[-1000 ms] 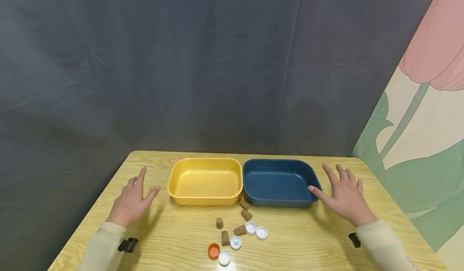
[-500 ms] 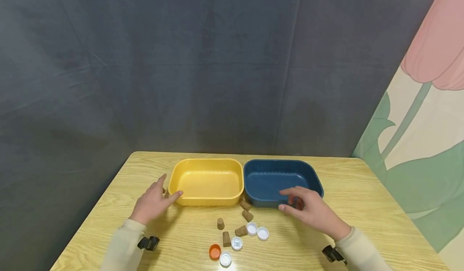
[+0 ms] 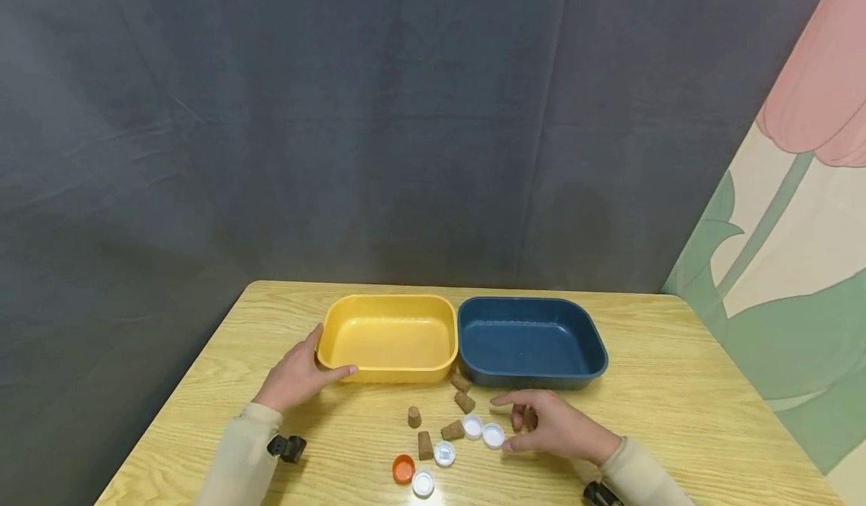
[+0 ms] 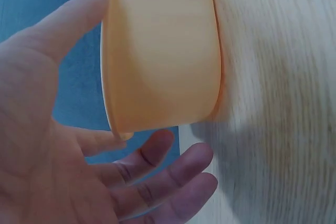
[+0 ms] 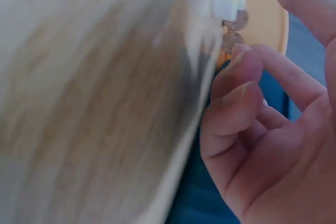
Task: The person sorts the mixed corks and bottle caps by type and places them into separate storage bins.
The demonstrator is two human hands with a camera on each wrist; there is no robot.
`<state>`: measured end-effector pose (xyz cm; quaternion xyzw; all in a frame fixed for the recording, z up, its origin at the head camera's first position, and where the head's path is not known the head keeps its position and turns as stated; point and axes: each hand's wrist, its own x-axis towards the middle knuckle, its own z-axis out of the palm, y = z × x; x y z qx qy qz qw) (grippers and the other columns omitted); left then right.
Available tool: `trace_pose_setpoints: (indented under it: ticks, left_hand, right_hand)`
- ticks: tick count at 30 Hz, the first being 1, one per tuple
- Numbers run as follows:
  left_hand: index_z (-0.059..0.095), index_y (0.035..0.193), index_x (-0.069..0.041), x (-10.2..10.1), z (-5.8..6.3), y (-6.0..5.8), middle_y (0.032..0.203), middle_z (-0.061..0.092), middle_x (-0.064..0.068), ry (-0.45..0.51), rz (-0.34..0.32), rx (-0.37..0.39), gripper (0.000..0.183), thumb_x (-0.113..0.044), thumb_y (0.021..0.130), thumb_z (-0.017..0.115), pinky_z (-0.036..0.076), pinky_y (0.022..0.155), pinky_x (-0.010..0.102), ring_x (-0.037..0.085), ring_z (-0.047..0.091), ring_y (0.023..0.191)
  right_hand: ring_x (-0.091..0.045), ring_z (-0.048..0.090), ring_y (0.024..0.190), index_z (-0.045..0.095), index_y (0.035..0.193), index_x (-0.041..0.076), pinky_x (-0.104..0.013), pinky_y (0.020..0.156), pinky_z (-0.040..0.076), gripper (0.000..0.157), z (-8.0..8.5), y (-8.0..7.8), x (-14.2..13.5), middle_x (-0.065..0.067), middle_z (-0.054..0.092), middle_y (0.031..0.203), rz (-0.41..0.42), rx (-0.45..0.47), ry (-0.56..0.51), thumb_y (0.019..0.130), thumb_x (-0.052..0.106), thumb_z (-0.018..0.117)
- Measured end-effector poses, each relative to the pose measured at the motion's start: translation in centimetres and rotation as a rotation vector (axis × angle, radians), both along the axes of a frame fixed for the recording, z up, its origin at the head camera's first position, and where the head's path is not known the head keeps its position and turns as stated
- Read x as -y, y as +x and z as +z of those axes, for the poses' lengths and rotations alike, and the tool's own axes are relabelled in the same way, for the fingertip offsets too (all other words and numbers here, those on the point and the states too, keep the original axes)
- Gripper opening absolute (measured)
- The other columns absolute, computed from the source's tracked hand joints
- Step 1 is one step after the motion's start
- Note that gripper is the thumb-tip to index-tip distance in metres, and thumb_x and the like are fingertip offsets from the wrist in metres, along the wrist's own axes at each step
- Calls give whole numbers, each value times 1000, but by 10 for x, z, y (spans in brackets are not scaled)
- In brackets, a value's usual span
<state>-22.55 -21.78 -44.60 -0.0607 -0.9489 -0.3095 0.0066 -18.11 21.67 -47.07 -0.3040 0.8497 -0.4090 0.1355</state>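
My left hand point(image 3: 298, 377) rests at the near left corner of a yellow tray point(image 3: 399, 376), thumb along the front rim and index finger at the left side. In the left wrist view, the other fingers are loosely bent, apart from the tray's wall point(image 4: 163, 51). My right hand point(image 3: 561, 427) hovers low over the table, thumb and index finger spread, other fingers curled in, holding nothing visible. Its thumb tip is beside a white bottle cap point(image 3: 493, 436). Another white cap point(image 3: 472, 426) lies just left of that, next to a tapered cork point(image 3: 452, 431).
Right against the yellow tray stands a dark blue tray point(image 3: 534, 380). More corks point(image 3: 464, 401) lie scattered on the wooden table point(image 3: 676, 416), some close to the trays. An orange-red cap point(image 3: 403, 469) and further white caps point(image 3: 423, 483) lie nearer. A dark curtain point(image 3: 392, 130) hangs behind.
My left hand has moved right to the yellow tray's corner. My right hand has come left and nearer, from beside the blue tray to the white caps, its outer fingers curling in.
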Motion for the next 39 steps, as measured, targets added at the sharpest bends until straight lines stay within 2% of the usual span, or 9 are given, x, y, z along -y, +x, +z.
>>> trace_pose_setpoints:
  ticks: [4,8,18,25,32,39]
  left_hand:
    - [36,152,-10,-2,-1,-2,133,60,16,-3,5,-3,99,-62,78,76,49,91,56,32,60,116]
    - [29,157,-9,-2,0,-2,141,55,19,-9,4,3,104,-62,80,75,47,94,58,37,58,121]
    - [24,159,-10,-3,3,-2,143,53,21,13,-11,15,104,-58,82,76,46,97,59,39,56,124]
    - [17,161,-9,-3,3,-3,150,45,22,32,-14,44,110,-58,82,75,42,102,61,41,51,130]
    - [15,162,-8,-3,3,-3,154,41,23,33,-10,67,112,-59,82,75,40,104,62,43,48,133]
    - [14,162,-9,-3,4,-4,155,39,22,42,-13,80,112,-58,82,75,39,104,62,42,47,134]
  right_hand:
    - [-4,50,70,65,130,5,-19,61,44,63,-8,-2,0,0,59,82,29,-4,20,79,35,85]
    - [-3,50,73,66,128,6,-19,62,44,60,-11,-3,0,3,57,82,45,-20,40,79,34,86]
    - [-2,48,70,73,118,10,-19,62,43,45,-9,-7,7,4,59,79,60,-16,50,79,28,86]
    - [-3,50,70,76,111,11,-20,61,45,37,-10,-11,9,4,59,79,68,-24,35,78,24,86]
    - [-2,50,71,77,108,16,-18,62,45,34,-12,-12,10,5,60,79,71,-22,46,77,25,87]
    - [-3,50,71,78,107,14,-19,62,45,32,-8,-13,11,6,59,78,84,-11,35,78,25,86]
